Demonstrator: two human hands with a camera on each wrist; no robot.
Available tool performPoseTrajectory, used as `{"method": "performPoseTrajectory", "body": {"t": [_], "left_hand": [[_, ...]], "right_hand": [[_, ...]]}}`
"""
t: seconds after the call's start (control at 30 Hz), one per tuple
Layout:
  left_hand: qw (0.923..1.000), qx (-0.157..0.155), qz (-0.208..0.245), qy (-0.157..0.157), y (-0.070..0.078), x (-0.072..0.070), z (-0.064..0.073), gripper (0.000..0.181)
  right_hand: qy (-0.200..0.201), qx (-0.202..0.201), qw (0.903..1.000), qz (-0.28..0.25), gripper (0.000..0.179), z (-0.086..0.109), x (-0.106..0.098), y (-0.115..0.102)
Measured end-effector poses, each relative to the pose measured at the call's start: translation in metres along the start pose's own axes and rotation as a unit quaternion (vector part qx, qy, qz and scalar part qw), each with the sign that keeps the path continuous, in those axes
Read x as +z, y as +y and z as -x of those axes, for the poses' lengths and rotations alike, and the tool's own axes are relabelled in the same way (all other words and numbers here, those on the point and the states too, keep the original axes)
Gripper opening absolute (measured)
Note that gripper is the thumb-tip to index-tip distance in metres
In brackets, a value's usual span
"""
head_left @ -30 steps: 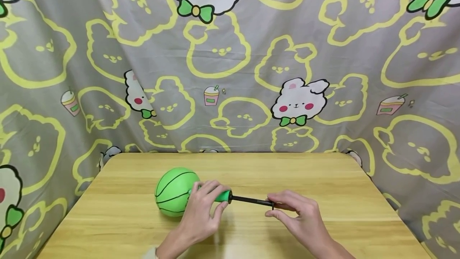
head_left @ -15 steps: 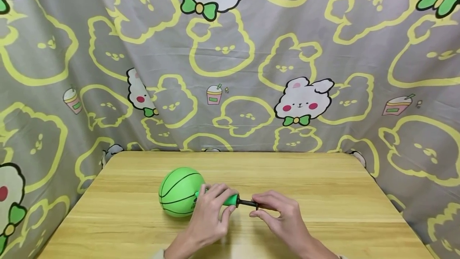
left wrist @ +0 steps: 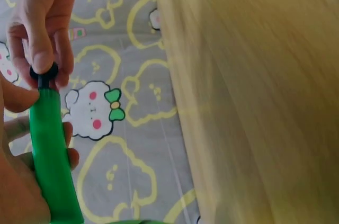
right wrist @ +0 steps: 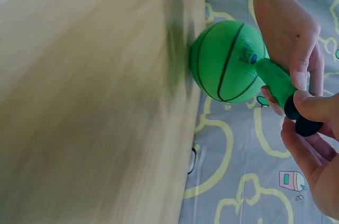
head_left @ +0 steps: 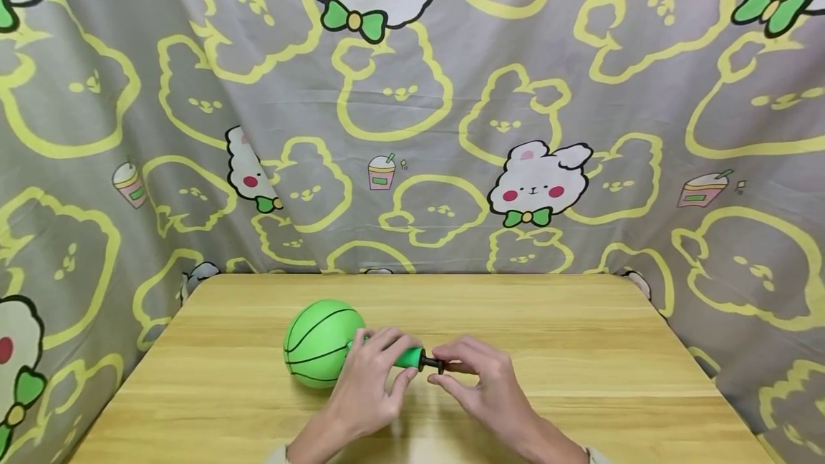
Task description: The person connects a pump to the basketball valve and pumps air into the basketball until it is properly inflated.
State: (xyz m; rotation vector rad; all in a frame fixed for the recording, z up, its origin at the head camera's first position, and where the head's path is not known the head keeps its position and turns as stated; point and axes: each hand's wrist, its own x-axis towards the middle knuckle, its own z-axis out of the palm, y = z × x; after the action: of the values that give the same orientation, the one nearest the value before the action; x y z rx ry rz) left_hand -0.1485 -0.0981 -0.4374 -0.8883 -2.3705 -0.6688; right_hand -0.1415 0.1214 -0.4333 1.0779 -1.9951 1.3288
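Note:
A green ball point(head_left: 322, 342) with black basketball lines rests on the table, left of centre. Against its right side points a small hand pump point(head_left: 407, 358) with a green barrel and a black plunger. My left hand point(head_left: 370, 382) grips the barrel, its fingers wrapped around it in the left wrist view. The black plunger handle point(right wrist: 308, 126) is pinched between thumb and fingers of my right hand point(head_left: 480, 382). Only a short length of black rod shows between barrel and handle. In the right wrist view the pump's far end meets the ball near a dark printed patch.
The wooden table point(head_left: 580, 335) reaches back to a grey curtain point(head_left: 425, 127) printed with yellow outlines and white bunny faces. The curtain also hangs along the left and right sides of the table.
My right hand has moved left toward my left hand, pushing the plunger from a long exposed rod to a short one. My left hand and the ball have shifted only slightly in view.

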Motion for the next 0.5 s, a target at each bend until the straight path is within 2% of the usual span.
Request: {"method": "performPoseTrajectory", "body": {"t": [0.07,0.23,0.5], "left_hand": [[1.0000,-0.003,-0.003,-0.007,-0.003,-0.002,0.001,0.026],[0.9999,-0.002,-0.011,0.001,-0.009,-0.007,0.002,0.025],[0.9997,-0.009,-0.009,0.021,-0.016,-0.011,0.000,0.025]], "right_hand": [[-0.003,0.002,1.0000,0.001,0.041,0.001,-0.002,0.000],[0.000,0.012,0.9999,0.005,0.042,0.006,-0.014,-0.001],[0.001,0.075,0.9970,-0.020,0.035,0.008,-0.040,-0.005]]}}
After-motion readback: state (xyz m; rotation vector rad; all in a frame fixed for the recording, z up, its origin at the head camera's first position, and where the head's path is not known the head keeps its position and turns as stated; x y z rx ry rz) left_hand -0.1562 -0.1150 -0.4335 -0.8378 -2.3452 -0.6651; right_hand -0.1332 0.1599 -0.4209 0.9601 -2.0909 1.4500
